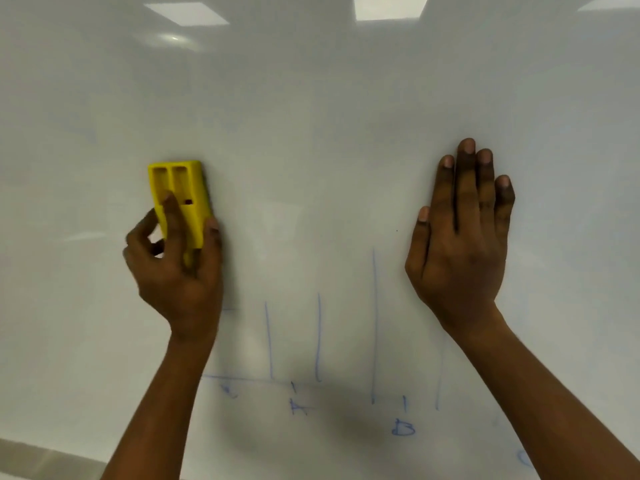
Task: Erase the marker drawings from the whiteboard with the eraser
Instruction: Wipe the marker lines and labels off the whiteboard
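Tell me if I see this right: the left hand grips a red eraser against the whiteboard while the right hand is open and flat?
Not quite. The head view shows the eraser is yellow, not red. The left hand does grip it against the whiteboard, and the right hand is open and flat.

On my feed I see three reflected ceiling light panels point(185, 13) glowing along the top edge. One is at upper left, a second panel point(389, 6) sits right of centre, and a third panel point(609, 5) is cut off at the far right corner. Just below the left one is a small oval glare spot point(173, 39). A slanted pale beige strip point(41, 457) crosses the bottom left corner, with a darker grey area point(31, 475) beneath it. I cannot tell what either is.
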{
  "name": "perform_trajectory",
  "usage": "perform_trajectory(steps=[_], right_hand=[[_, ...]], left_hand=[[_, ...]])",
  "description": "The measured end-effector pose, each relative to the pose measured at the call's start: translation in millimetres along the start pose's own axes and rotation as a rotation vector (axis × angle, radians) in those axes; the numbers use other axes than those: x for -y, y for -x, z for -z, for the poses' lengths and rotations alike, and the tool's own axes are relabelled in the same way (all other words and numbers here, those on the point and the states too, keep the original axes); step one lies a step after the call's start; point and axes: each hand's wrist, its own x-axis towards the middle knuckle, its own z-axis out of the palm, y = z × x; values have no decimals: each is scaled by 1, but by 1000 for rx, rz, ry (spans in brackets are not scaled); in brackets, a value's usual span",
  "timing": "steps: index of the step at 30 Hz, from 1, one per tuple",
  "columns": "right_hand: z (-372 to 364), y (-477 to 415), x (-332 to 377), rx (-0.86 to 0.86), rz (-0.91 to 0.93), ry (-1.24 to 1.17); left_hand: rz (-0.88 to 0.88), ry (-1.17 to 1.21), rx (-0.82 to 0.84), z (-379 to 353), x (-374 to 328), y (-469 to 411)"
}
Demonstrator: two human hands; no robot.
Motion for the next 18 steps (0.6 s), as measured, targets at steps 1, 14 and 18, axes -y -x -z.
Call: perform_trajectory(steps=[1, 14, 18], right_hand=[[0, 0, 0, -1, 0, -1], [10, -6, -23, -34, 144, 19], [10, -6, -21, -23, 139, -20]], left_hand=[[-61, 26, 33, 0, -14, 10], [-364, 132, 108, -22, -111, 46], [-389, 137, 112, -27, -133, 60]])
